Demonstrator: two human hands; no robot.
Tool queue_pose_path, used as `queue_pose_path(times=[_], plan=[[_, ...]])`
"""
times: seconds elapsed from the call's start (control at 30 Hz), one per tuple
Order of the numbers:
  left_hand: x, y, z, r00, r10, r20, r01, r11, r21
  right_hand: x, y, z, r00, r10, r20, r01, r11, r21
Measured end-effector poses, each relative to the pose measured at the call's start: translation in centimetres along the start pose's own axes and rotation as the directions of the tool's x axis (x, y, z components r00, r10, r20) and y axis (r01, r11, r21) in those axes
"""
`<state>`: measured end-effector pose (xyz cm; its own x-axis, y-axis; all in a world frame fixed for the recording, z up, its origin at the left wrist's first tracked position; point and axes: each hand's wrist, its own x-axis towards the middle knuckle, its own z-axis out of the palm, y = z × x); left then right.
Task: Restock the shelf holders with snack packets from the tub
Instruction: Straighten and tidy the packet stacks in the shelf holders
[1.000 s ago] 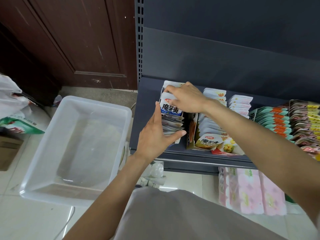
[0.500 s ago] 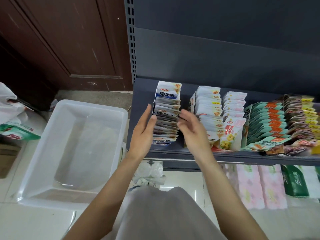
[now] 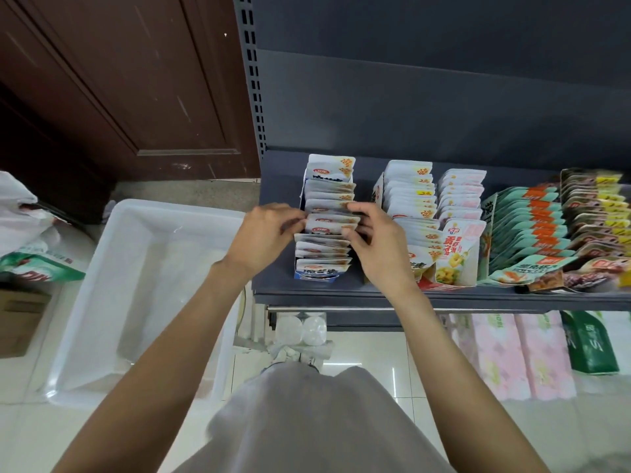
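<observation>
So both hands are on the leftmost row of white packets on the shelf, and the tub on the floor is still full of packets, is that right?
Not quite: the head view shows the tub holding no packets. The rest stands: the left hand and right hand are both on the leftmost row of white packets on the shelf.

Brown wooden door [image 3: 129,83] behind, cardboard box [image 3: 17,319] far left on the tile floor [image 3: 375,356]. Pink tissue packs [image 3: 512,353] and a green pack [image 3: 590,343] under the shelf.

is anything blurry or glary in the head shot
Head view: the left hand fingers and the far-right packets smear with motion blur; straight shelf edge and arms bow from the wide lens; bright reflections streak the floor tiles and the white tub.
</observation>
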<state>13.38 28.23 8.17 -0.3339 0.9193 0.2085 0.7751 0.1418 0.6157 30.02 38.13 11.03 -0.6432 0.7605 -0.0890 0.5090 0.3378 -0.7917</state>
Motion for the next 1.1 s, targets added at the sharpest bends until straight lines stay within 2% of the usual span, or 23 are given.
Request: queue_pose_path(times=[0.1, 0.2, 0.3, 0.37, 0.43, 0.5, 0.53, 0.57, 0.7, 0.77, 0.9, 1.0, 1.1], plan=[[0.6, 0.5, 0.2, 0.998, -0.016, -0.056, 0.017, 1.000, 0.023, 0.8, -0.5, -0.1, 0.991, -0.107, -0.083, 0.086, 0.970, -0.227], [1.3, 0.5, 0.1, 0.987, -0.121, -0.101, 0.119, 0.993, -0.026, 1.6, -1.1, -0.1, 0.984, -0.109, -0.138, 0.077, 0.972, -0.223], [1.2, 0.1, 0.1, 0.930, -0.361, -0.070, 0.344, 0.922, -0.177, 1.9, -1.3, 0.1, 0.997, -0.017, -0.074, 0.005, 0.986, -0.167], [0.8, 0.1, 0.3, 0.854, -0.518, -0.053, 0.465, 0.804, -0.372, 1.7, -1.3, 0.0, 0.996, 0.024, -0.086, -0.030, 0.997, -0.068], [0.1, 1.0, 0.5, 0.778, -0.628, -0.008, 0.489, 0.614, -0.619, 0.9, -1.3, 0.1, 0.986, 0.107, -0.128, -0.091, 0.988, 0.124], [-1.0, 2.3, 0.7, 0.762, -0.641, 0.098, 0.444, 0.406, -0.799, -0.6, -1.3, 0.6, 0.972, 0.215, -0.096, -0.158, 0.898, 0.411], [-1.7, 2.9, 0.9, 0.772, -0.620, 0.141, 0.439, 0.360, -0.824, -1.7, -1.2, 1.1, 0.971, 0.232, -0.063, -0.171, 0.851, 0.497], [-2.4, 3.5, 1.2, 0.789, -0.589, 0.171, 0.445, 0.358, -0.821, -2.8, -1.1, 1.6, 0.976, 0.217, -0.032, -0.167, 0.832, 0.529], [-3.4, 5.4, 2.5, 0.871, -0.432, 0.235, 0.451, 0.511, -0.732, -3.6, -0.6, 3.2, 0.986, 0.139, 0.091, -0.166, 0.842, 0.513], [-2.6, 5.5, 2.6, 0.886, -0.402, 0.230, 0.432, 0.535, -0.726, -2.4, -0.9, 3.4, 0.983, 0.129, 0.130, -0.180, 0.815, 0.551], [-1.6, 4.4, 2.6, 0.875, -0.436, 0.208, 0.410, 0.441, -0.798, -0.7, -0.9, 3.7, 0.988, 0.101, 0.121, -0.153, 0.793, 0.590], [-1.4, 4.1, 3.0, 0.866, -0.457, 0.204, 0.388, 0.356, -0.850, -0.3, -0.4, 4.1, 0.990, 0.130, 0.051, -0.135, 0.781, 0.610], [-0.7, 4.2, 3.6, 0.877, -0.432, 0.208, 0.391, 0.391, -0.833, 0.4, -0.5, 4.5, 0.983, 0.175, -0.053, -0.107, 0.788, 0.606]])
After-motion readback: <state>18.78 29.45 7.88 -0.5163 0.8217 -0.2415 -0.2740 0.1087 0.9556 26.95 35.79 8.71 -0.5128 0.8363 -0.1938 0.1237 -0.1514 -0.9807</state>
